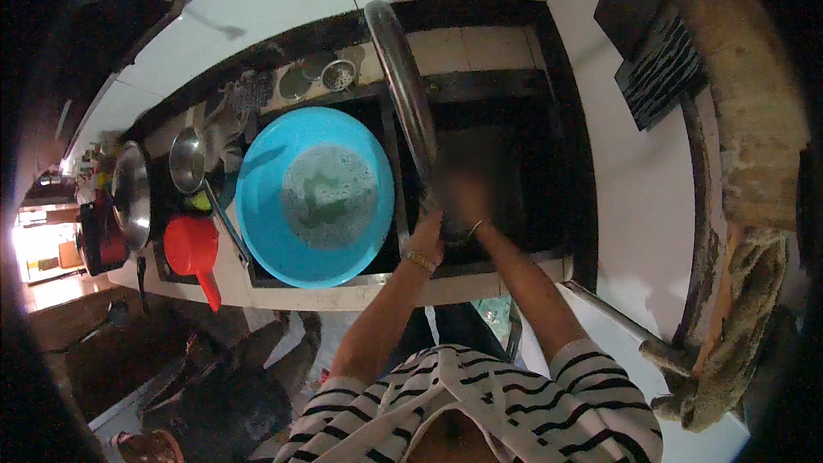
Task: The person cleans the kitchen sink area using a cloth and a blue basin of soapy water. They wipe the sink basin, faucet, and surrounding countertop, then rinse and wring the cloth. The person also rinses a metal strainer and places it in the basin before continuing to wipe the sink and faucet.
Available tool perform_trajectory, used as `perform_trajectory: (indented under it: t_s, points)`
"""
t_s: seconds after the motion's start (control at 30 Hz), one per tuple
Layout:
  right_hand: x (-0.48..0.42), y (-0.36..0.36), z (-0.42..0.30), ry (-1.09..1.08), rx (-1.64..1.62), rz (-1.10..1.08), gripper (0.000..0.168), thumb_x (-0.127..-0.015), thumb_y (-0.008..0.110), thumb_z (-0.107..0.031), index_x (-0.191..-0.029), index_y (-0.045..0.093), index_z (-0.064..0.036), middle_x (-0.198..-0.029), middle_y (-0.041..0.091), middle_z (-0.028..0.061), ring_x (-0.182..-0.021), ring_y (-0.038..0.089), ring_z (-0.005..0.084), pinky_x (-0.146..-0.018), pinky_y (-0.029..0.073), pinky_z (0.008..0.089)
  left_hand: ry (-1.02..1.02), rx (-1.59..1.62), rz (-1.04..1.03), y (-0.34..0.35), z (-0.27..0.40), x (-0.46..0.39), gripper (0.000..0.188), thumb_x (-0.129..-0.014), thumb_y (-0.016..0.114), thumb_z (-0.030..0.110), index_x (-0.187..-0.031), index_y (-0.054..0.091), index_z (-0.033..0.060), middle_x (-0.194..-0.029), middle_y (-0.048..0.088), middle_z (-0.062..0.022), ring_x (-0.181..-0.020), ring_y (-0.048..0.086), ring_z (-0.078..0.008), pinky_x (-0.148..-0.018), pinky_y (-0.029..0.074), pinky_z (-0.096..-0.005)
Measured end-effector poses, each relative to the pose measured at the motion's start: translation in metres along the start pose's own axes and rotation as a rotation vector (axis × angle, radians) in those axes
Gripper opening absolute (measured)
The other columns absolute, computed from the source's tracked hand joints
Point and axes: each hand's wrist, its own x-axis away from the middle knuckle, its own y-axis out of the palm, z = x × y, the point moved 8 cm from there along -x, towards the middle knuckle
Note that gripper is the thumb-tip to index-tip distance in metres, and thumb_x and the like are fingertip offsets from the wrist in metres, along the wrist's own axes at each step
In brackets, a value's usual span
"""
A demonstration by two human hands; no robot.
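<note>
A curved metal faucet spout (404, 71) reaches over a dark sink (540, 206). My left hand (429, 236) is at the spout's lower end, and whether it grips anything is not clear. Beside it, over the sink, my right hand (468, 196) lies inside a blurred patch. Its fingers and anything in them are hidden. To the left of my hands stands a large blue plastic basin (257, 206), holding cloudy, foamy water (331, 196).
A red plastic dipper (191, 245), a metal saucepan (188, 159) and a large metal lid (133, 196) stand left of the basin. Behind it sits a small perforated metal strainer (338, 75). Dark panels (662, 67) hang at right, near a wooden post (759, 96) with a brown cloth (746, 328).
</note>
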Motion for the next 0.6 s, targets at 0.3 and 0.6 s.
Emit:
perform_trajectory:
  t_s: [0.3,0.6]
  points:
    - [-0.047,-0.063,0.135,-0.323,1.037,0.027,0.041,-0.086,0.044,-0.034,-0.117,0.049,-0.007,-0.115,0.051,0.0103,-0.102,0.051,0.0231,-0.085,0.042,0.0355,0.010,-0.062,-0.010,-0.044,-0.039,-0.017,0.043,-0.082,0.051,0.021,-0.123,0.043,0.0123,-0.121,0.047,-0.0064,-0.111,0.042,-0.0225,-0.091,0.035,-0.0368]
    - [-0.010,0.022,-0.031,0.226,-0.130,-0.725,0.074,-0.065,0.074,-0.030,-0.125,0.039,-0.004,-0.124,0.044,0.0158,-0.111,0.046,0.0303,-0.091,0.040,0.0405,-0.085,-0.225,0.190,-0.105,-0.060,-0.032,0.061,-0.073,0.061,0.013,-0.129,0.037,0.0139,-0.122,0.045,-0.0070,-0.109,0.042,-0.0209,-0.084,0.038,-0.0395]
